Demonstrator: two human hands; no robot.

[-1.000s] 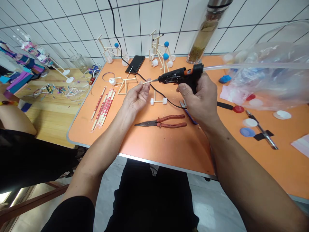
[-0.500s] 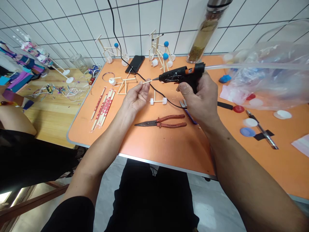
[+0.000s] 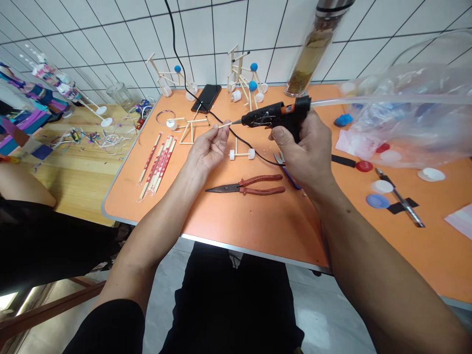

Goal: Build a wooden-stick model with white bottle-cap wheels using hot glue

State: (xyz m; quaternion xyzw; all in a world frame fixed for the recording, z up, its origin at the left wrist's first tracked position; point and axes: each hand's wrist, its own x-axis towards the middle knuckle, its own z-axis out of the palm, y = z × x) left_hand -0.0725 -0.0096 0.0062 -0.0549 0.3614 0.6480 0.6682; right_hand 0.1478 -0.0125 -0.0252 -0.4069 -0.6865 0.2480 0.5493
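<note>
My left hand (image 3: pixel 211 146) pinches a short wooden stick (image 3: pixel 224 125), whose free end points right. In my right hand (image 3: pixel 308 145) is a black hot glue gun (image 3: pixel 275 114), its nozzle at the tip of the stick. A clear glue stick (image 3: pixel 339 101) juts from the gun's back end. Just beyond my hands lie a stick frame (image 3: pixel 190 129) with a white wheel and a small stick piece (image 3: pixel 241 153) with two white wheels. Below them rest long-nose pliers (image 3: pixel 245 186) with red handles. Blue-handled cutters (image 3: pixel 289 173) are partly hidden by my right hand.
Wrapped chopsticks (image 3: pixel 158 164) lie at left; a phone (image 3: pixel 206 98) and stick models with blue balls (image 3: pixel 243 78) stand at the back. A tea bottle (image 3: pixel 306 64), plastic bag (image 3: pixel 405 123), bottle caps (image 3: pixel 378 200) and a pen (image 3: pixel 407 206) are rightward. Another person's arm (image 3: pixel 25 184) is at far left.
The glue gun has shifted very slightly left, nearer the stick's end. My left hand stays in place. At far left, the other person's item has moved a little.
</note>
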